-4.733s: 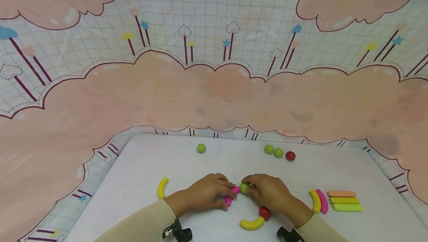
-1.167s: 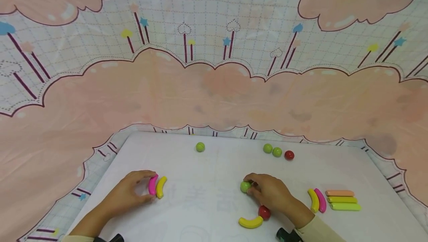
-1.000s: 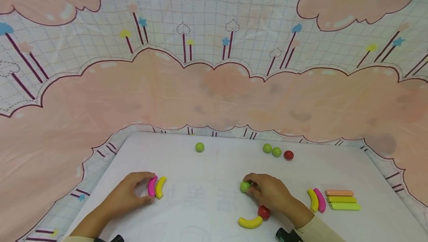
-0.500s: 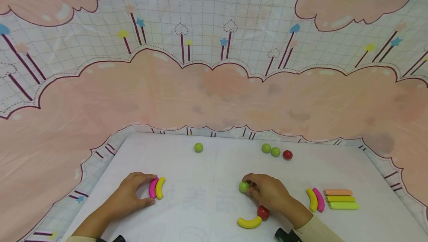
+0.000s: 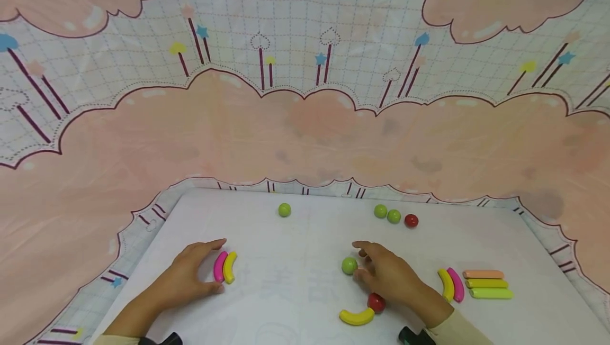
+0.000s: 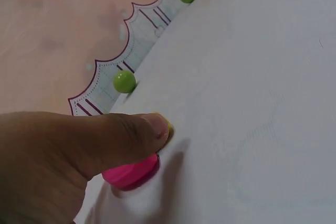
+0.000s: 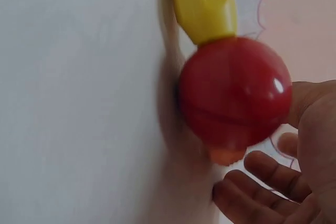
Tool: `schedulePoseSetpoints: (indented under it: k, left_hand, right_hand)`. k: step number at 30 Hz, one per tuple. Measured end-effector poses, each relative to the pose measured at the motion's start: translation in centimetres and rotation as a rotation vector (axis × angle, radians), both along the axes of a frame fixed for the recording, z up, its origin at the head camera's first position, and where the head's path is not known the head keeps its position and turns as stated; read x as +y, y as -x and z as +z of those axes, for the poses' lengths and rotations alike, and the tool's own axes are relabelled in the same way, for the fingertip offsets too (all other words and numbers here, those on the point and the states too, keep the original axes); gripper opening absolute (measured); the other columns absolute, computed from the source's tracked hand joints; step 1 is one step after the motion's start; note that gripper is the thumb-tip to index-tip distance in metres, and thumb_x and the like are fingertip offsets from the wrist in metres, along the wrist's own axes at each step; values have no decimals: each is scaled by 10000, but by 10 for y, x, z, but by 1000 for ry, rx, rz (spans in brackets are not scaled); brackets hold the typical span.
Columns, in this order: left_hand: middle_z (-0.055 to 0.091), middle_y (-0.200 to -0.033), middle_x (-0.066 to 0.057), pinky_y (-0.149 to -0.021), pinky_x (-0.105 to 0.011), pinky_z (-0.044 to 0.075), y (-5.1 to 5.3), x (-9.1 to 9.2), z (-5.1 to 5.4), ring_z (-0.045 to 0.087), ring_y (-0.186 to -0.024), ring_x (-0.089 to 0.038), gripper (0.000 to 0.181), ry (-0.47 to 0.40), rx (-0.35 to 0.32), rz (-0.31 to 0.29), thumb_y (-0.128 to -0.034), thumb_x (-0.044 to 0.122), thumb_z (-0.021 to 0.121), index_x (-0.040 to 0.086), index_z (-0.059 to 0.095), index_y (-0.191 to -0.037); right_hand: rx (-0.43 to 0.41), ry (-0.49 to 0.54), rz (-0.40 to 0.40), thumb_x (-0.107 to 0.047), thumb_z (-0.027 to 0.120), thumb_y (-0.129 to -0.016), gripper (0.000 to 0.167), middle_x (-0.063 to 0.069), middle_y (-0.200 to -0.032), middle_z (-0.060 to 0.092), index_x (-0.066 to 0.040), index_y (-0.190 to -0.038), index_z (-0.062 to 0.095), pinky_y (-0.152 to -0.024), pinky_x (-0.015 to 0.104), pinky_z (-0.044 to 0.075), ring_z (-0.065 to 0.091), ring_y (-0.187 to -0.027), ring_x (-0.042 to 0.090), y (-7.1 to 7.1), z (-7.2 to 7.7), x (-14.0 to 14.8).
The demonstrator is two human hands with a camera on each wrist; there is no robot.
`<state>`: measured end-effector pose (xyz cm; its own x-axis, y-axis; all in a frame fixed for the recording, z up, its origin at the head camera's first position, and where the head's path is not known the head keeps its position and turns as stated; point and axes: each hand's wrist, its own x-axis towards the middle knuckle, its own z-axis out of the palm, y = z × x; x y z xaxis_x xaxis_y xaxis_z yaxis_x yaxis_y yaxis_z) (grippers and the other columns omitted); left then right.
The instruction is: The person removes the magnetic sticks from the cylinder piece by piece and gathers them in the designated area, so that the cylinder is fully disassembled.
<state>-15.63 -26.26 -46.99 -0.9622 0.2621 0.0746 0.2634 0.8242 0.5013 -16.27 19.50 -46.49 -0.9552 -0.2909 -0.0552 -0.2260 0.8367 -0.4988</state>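
In the head view my left hand (image 5: 183, 276) is at the left, thumb and fingers spread around a curved pink stick (image 5: 219, 266). The pink stick lies against a curved yellow stick (image 5: 230, 267). In the left wrist view my thumb partly covers the pink stick (image 6: 128, 174). My right hand (image 5: 388, 276) has its fingers parted beside a green ball (image 5: 349, 266), without gripping it. Just below that hand sits a red ball (image 5: 376, 303), touching the end of another curved yellow stick (image 5: 356, 317). The red ball (image 7: 236, 93) looms large in the right wrist view.
Farther back stand a lone green ball (image 5: 284, 209), two green balls (image 5: 387, 214) and a red ball (image 5: 411, 221). At right lie a curved yellow stick (image 5: 446, 284), a pink one (image 5: 456, 284) and three straight sticks (image 5: 488, 284), all on the white table (image 5: 257, 228).
My left hand has carried the pink stick from the middle to the left yellow stick, then let go. My right hand has loosened its fingers from the green ball, which stays put.
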Motion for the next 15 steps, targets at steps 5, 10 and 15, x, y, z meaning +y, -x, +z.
schedulePoseSetpoints:
  k: [5,10,15]
  left_hand:
    - [597,-1356,-57,-1094,-639,318,0,11,10,453,-1316,-353,866,-21,83,-51,-708,282,954,151,554,-1465]
    - [593,-1384,-43,-1123,-616,287,0,31,19,448,-1339,-339,730,-43,122,-107,-788,246,903,137,574,-1430]
    - [605,-1364,23,-1110,-577,343,2,55,24,485,-1326,-287,606,-50,152,-198,-862,260,846,160,594,-1404]
  right_hand:
    - [-76,67,-50,-309,825,-880,450,-90,-969,609,-169,-1273,658,-877,374,573,570,-908,128,-2,3,7]
    - [-70,54,-56,-379,801,-896,395,-117,-853,595,-154,-1200,686,-765,308,551,543,-806,115,-3,2,10]
    - [-52,36,-30,-371,784,-914,372,-123,-812,583,-135,-1186,691,-681,278,500,519,-760,114,-5,1,8]
